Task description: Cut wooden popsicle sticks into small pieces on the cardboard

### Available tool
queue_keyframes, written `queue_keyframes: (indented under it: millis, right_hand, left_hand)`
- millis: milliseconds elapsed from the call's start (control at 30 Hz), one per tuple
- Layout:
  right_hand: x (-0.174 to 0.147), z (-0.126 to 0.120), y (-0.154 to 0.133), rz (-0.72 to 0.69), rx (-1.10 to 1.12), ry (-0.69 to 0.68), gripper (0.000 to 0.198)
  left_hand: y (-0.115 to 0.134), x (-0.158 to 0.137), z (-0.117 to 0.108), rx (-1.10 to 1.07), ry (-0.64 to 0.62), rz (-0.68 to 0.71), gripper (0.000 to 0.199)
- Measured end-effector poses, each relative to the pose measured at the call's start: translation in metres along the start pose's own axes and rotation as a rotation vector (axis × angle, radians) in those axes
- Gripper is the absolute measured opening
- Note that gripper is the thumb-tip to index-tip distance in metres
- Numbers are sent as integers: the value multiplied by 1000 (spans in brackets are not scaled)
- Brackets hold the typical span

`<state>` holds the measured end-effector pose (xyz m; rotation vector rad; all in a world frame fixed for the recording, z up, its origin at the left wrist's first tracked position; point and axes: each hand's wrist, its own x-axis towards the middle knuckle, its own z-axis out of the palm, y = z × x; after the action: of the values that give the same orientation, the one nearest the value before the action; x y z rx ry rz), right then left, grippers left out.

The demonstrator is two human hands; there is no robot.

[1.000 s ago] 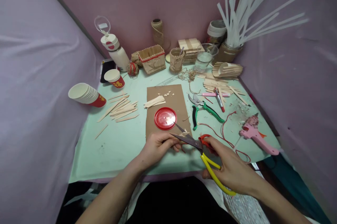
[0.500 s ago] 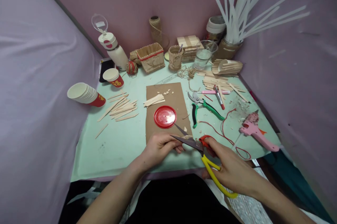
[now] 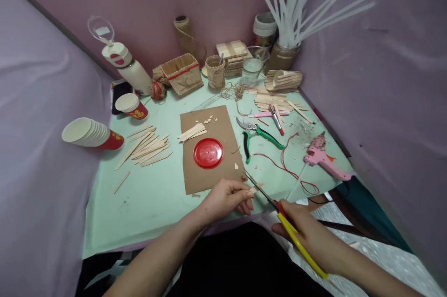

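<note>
My left hand (image 3: 228,200) is closed in a pinch on a small pale wooden stick (image 3: 254,190) near the table's front edge. My right hand (image 3: 307,234) grips scissors (image 3: 296,241) with yellow and red handles. Their dark blades lie across the wooden stick just beyond my left fingertips and look nearly together. Left of the blades is a brown cardboard sheet (image 3: 193,180), with a round red lid (image 3: 208,153) lying on it. A little stack of cut wooden sticks (image 3: 193,132) and some chips rest higher on the cardboard.
Green-handled pruning shears (image 3: 258,134), red cord (image 3: 268,159) and a pink glue gun (image 3: 324,157) lie to the right. Loose wooden sticks (image 3: 146,148) and stacked paper cups (image 3: 91,134) are on the left. At the back stand a white bottle (image 3: 131,71), a wooden box (image 3: 183,76) and a water cup (image 3: 252,71).
The scissor blades have gone from spread apart to nearly together across the stick. The scissors are turned more edge-on. The whole view has shifted, so the table's things sit further left.
</note>
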<state>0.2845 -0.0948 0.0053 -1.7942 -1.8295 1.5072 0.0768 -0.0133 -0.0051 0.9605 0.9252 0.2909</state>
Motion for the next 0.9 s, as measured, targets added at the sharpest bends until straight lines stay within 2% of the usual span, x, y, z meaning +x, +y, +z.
queue_keyframes:
  millis: [133, 267, 400, 500, 667, 800, 900]
  right_hand:
    - [-19, 12, 11, 92, 159, 51, 25]
    - [-34, 23, 16, 179, 292, 80, 36]
    - [-38, 26, 17, 181, 318, 115, 38]
    - [-31, 18, 14, 146, 332, 174, 38]
    - [-2, -5, 3, 35, 285, 330, 38]
    - [30, -13, -4, -7, 154, 487, 36]
    - [54, -9, -1, -6, 111, 542, 33]
  left_hand:
    - [-7, 14, 15, -54, -84, -170, 35]
    - [-10, 19, 29, -90, -99, -295, 29]
    - [-10, 16, 31, -126, -121, -313, 31]
    - [-6, 11, 20, -223, -83, -187, 39]
    - [1, -3, -5, -283, 118, 87, 39]
    - [8, -17, -30, -106, 258, 210, 34]
    - [18, -25, -60, 180, 487, 324, 29]
